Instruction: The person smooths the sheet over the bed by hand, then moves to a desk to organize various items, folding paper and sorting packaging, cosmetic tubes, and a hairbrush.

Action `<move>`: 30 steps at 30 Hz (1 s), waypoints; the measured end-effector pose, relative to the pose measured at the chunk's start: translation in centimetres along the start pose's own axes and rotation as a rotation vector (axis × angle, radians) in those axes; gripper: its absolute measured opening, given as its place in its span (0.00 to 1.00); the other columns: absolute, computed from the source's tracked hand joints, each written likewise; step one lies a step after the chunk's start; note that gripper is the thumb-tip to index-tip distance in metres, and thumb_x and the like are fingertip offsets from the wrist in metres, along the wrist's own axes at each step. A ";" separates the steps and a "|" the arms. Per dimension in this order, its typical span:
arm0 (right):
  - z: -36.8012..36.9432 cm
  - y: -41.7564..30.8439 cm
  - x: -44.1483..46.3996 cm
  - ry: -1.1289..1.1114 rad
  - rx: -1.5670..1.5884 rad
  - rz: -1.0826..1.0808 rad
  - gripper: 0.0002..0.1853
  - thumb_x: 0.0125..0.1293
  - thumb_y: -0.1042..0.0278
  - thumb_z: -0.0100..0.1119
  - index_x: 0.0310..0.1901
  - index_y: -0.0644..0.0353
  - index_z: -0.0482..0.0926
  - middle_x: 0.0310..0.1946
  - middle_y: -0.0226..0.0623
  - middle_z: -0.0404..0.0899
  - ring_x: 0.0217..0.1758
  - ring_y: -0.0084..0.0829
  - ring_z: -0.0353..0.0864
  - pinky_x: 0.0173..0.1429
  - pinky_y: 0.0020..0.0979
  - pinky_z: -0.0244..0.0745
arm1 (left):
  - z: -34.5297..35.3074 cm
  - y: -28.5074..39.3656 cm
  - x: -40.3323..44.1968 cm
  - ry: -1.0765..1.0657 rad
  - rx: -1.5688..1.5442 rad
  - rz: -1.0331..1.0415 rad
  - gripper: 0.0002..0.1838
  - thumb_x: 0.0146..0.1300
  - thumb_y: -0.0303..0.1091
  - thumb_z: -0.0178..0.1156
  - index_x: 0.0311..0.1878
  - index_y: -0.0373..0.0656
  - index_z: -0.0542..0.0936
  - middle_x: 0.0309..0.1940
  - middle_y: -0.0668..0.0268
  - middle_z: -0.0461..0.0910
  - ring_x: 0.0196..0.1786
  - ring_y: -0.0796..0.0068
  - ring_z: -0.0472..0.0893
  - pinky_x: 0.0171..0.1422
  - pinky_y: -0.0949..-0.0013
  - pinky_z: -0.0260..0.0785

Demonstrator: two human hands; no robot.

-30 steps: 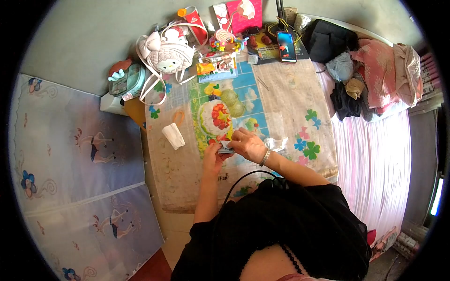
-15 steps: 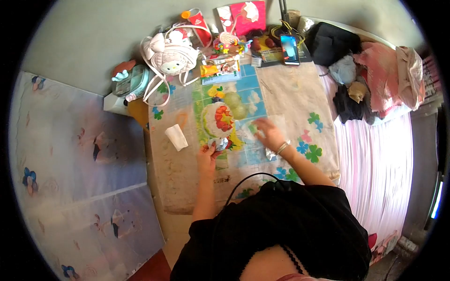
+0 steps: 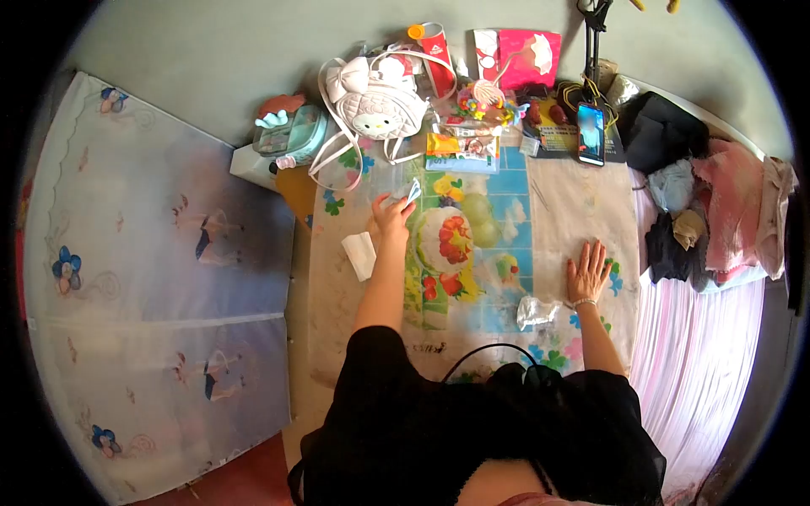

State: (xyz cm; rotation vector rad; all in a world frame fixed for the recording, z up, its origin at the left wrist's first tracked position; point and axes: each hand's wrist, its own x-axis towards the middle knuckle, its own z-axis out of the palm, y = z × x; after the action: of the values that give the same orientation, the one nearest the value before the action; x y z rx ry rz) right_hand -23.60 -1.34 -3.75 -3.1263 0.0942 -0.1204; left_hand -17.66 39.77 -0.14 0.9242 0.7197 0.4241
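Note:
My left hand (image 3: 391,214) reaches over the left part of the table, its fingers closed on a small white-and-blue packet (image 3: 413,192). What exactly the packet is, I cannot make out. Just below that hand lies a folded white tissue (image 3: 359,255). My right hand (image 3: 588,274) rests palm down on the right side of the table, fingers stretched out and holding nothing. Left of its wrist is a crumpled, shiny clear wrapper (image 3: 537,312). Under everything spreads a tablecloth (image 3: 582,202) printed with fruit, blue tiles and clovers.
Along the back stand a white quilted bag (image 3: 380,118), a red can-like container (image 3: 435,59), snack packets (image 3: 462,145) and a propped phone (image 3: 591,133). A teal case (image 3: 291,135) sits at the back left. Clothes (image 3: 730,198) are piled at the right; a patterned fabric panel (image 3: 160,253) borders the left.
My left hand has moved away from me, toward the back left, with the packet. My right hand has gone from mid-table to the right and now lies flat. The view has shifted.

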 end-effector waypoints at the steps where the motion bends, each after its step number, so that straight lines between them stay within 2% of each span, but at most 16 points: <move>1: -0.1 -0.1 0.0 0.004 -0.017 0.002 0.31 0.60 0.49 0.39 0.63 0.50 0.49 0.66 0.34 0.39 0.69 0.34 0.35 0.66 0.45 0.32 | 1.1 -0.4 1.4 0.031 -0.016 -0.001 0.27 0.45 0.15 0.57 0.47 0.45 0.60 0.34 0.55 0.71 0.35 0.61 0.75 0.39 0.61 0.74; 5: -1.0 -0.6 0.2 -0.020 -0.020 0.013 0.31 0.59 0.50 0.39 0.63 0.51 0.49 0.66 0.34 0.39 0.69 0.34 0.35 0.67 0.44 0.30 | 5.0 -1.7 6.6 0.094 -0.066 0.043 0.19 0.44 0.16 0.58 0.39 0.42 0.65 0.35 0.56 0.72 0.35 0.60 0.76 0.36 0.62 0.75; 8: -0.7 -0.7 0.5 -0.017 -0.016 0.013 0.31 0.59 0.51 0.40 0.62 0.51 0.50 0.65 0.34 0.40 0.69 0.34 0.35 0.67 0.44 0.31 | 5.8 -3.5 11.2 -0.048 -0.004 0.136 0.08 0.43 0.17 0.58 0.27 0.38 0.72 0.30 0.60 0.73 0.32 0.63 0.76 0.34 0.62 0.75; 9: -0.7 -0.5 0.3 -0.015 -0.011 0.011 0.31 0.59 0.51 0.41 0.62 0.51 0.50 0.65 0.35 0.40 0.69 0.34 0.35 0.67 0.44 0.31 | 6.5 -3.3 11.8 -0.003 0.091 0.118 0.08 0.42 0.15 0.56 0.26 0.39 0.75 0.28 0.63 0.74 0.29 0.70 0.75 0.32 0.69 0.73; 10: -1.4 -0.8 0.4 -0.047 -0.004 0.024 0.31 0.58 0.52 0.41 0.62 0.52 0.50 0.65 0.35 0.41 0.68 0.34 0.36 0.67 0.44 0.31 | 5.5 -5.4 15.5 0.036 0.304 0.244 0.08 0.39 0.17 0.57 0.24 0.41 0.78 0.24 0.65 0.76 0.27 0.74 0.75 0.33 0.73 0.69; 13: -2.0 -1.0 0.5 -0.038 0.024 0.018 0.31 0.58 0.52 0.42 0.62 0.52 0.51 0.65 0.35 0.41 0.68 0.34 0.37 0.66 0.43 0.31 | 7.0 -4.0 15.3 0.250 0.590 0.272 0.08 0.36 0.16 0.56 0.21 0.39 0.80 0.21 0.65 0.78 0.24 0.75 0.75 0.31 0.74 0.67; 14: -1.8 -1.0 0.6 -0.048 0.014 0.038 0.31 0.58 0.52 0.42 0.62 0.52 0.51 0.65 0.35 0.41 0.68 0.34 0.37 0.66 0.43 0.31 | 7.8 -3.6 16.2 0.338 0.525 0.160 0.09 0.36 0.14 0.55 0.22 0.37 0.79 0.19 0.62 0.77 0.21 0.73 0.74 0.30 0.74 0.68; 15: -1.7 -0.9 0.6 -0.047 0.016 0.033 0.31 0.58 0.52 0.42 0.62 0.52 0.51 0.65 0.35 0.41 0.68 0.34 0.37 0.67 0.43 0.31 | 7.3 -3.4 17.0 0.077 0.261 0.106 0.13 0.38 0.12 0.53 0.31 0.33 0.77 0.23 0.61 0.76 0.24 0.70 0.74 0.30 0.72 0.70; 17: -1.4 -0.7 0.6 -0.051 0.022 0.029 0.31 0.57 0.51 0.42 0.62 0.52 0.51 0.65 0.36 0.41 0.68 0.35 0.37 0.67 0.43 0.31 | 7.9 -3.7 17.9 0.026 0.045 0.035 0.18 0.40 0.11 0.51 0.40 0.31 0.73 0.29 0.60 0.73 0.28 0.68 0.74 0.31 0.69 0.72; 21: -1.5 -0.8 0.7 -0.043 0.026 0.026 0.31 0.58 0.51 0.42 0.62 0.52 0.51 0.65 0.36 0.41 0.68 0.35 0.37 0.67 0.44 0.31 | 7.4 -3.2 16.3 -0.095 0.202 0.067 0.21 0.41 0.12 0.51 0.44 0.29 0.68 0.40 0.58 0.68 0.34 0.66 0.74 0.33 0.68 0.74; 23: -1.4 -0.5 0.4 -0.038 0.043 0.020 0.31 0.58 0.51 0.42 0.62 0.52 0.51 0.65 0.36 0.41 0.68 0.35 0.37 0.67 0.44 0.31 | 7.1 -2.5 14.2 -0.035 0.373 0.200 0.20 0.42 0.14 0.51 0.44 0.30 0.68 0.44 0.57 0.65 0.36 0.67 0.73 0.32 0.71 0.73; 24: -1.1 -0.4 0.3 -0.036 0.024 0.017 0.31 0.58 0.50 0.41 0.62 0.52 0.51 0.65 0.36 0.41 0.68 0.35 0.37 0.67 0.44 0.31 | 6.8 -1.8 12.3 0.014 0.598 0.300 0.22 0.43 0.17 0.53 0.47 0.34 0.67 0.43 0.57 0.63 0.40 0.66 0.70 0.38 0.71 0.73; 26: -0.9 -0.5 0.5 -0.038 0.002 0.022 0.31 0.57 0.51 0.44 0.62 0.52 0.52 0.65 0.37 0.41 0.68 0.35 0.37 0.66 0.44 0.34 | 3.5 -2.0 11.0 -0.124 0.757 0.537 0.22 0.43 0.20 0.55 0.47 0.39 0.69 0.40 0.56 0.64 0.45 0.64 0.67 0.42 0.70 0.70; 27: -0.8 -0.5 0.7 -0.031 0.007 0.011 0.31 0.57 0.51 0.44 0.62 0.52 0.52 0.65 0.37 0.41 0.68 0.35 0.37 0.66 0.44 0.34 | 2.0 -1.4 8.9 -0.106 0.855 0.634 0.22 0.43 0.21 0.56 0.46 0.39 0.69 0.41 0.55 0.64 0.48 0.61 0.64 0.46 0.66 0.66; 29: -0.5 0.0 1.3 -0.062 0.166 0.032 0.29 0.54 0.56 0.51 0.58 0.53 0.58 0.63 0.37 0.48 0.66 0.37 0.43 0.64 0.46 0.38 | -1.7 -0.7 5.1 -0.064 0.984 0.788 0.20 0.44 0.23 0.57 0.45 0.40 0.69 0.43 0.53 0.64 0.51 0.57 0.61 0.52 0.60 0.59; 30: -2.0 -0.5 2.6 0.008 0.209 -0.021 0.24 0.50 0.61 0.57 0.50 0.55 0.66 0.54 0.39 0.61 0.57 0.39 0.60 0.57 0.43 0.55 | -4.2 -0.8 3.3 -0.037 1.021 0.837 0.20 0.45 0.25 0.58 0.45 0.41 0.69 0.44 0.52 0.64 0.52 0.56 0.60 0.54 0.59 0.55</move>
State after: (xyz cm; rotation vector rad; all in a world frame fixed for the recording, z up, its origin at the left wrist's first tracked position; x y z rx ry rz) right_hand -21.14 -1.03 -1.54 -2.9192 0.0450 -0.1340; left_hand -18.33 43.80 -3.69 2.2154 0.4589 0.7851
